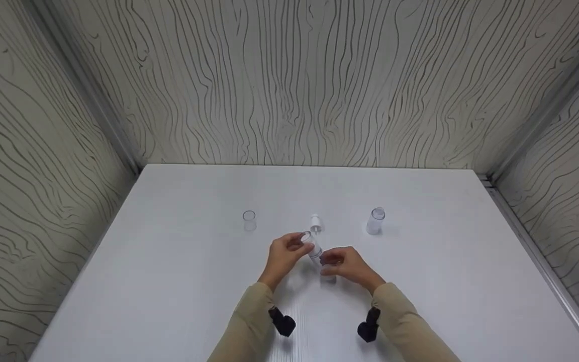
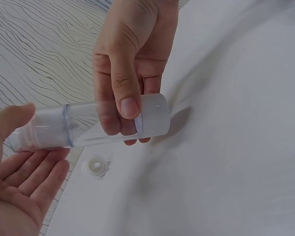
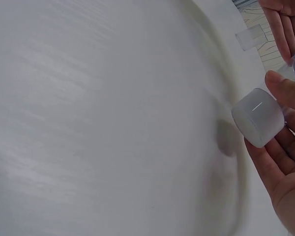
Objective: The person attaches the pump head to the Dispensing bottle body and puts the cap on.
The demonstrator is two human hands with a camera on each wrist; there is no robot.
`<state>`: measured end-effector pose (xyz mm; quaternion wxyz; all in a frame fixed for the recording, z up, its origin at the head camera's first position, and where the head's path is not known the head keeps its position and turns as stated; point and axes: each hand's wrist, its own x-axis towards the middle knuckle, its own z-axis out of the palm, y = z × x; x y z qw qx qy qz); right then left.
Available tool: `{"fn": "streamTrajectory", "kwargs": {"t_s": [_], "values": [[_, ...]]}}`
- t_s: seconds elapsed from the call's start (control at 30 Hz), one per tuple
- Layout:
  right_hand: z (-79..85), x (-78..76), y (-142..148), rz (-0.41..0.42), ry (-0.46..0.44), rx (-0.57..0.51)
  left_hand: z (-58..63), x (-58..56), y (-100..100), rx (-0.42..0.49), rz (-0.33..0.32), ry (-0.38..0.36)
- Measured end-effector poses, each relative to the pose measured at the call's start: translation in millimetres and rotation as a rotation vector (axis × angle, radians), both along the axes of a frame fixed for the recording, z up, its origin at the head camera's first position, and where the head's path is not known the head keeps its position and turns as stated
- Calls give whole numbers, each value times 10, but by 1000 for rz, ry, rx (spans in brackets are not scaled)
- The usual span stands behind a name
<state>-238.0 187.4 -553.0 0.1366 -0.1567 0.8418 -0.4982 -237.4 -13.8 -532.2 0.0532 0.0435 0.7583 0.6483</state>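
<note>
Both hands hold a clear cylindrical pump bottle [image 2: 105, 115] tilted above the white table. My left hand [image 1: 283, 256] pinches its upper end, a clear collar with a whitish inner part [image 2: 46, 127], between thumb and fingers. Around the lower end, close to the frosted white base [image 3: 258, 117], the thumb and fingers of my right hand [image 1: 351, 266] grip the clear body. Collar and body meet end to end; whether they are locked together I cannot tell. Just beyond the hands stands a small white pump head [image 1: 315, 222].
A clear open cap [image 1: 249, 220] stands on the table [image 1: 179, 281] to the left. Another clear bottle [image 1: 375, 222] stands upright to the right. Wood-grain patterned panels [image 1: 289, 85] wall in the back and sides.
</note>
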Motion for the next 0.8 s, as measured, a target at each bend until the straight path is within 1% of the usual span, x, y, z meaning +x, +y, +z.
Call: {"fn": "streamTrajectory", "kwargs": {"t_s": [0.1,0.27,0.6,0.8], "values": [[13,13,-12,-8,-11,-13,6,10,-11,17,1,-2],[33,16,-21,3,-4,-19,16,1,-24,23,12,-37],[21,2,-38,24,27,2,3,-31,-70,10,-12,-39],[30,12,-47,15,42,10,21,-42,-77,-10,-20,-45]]}}
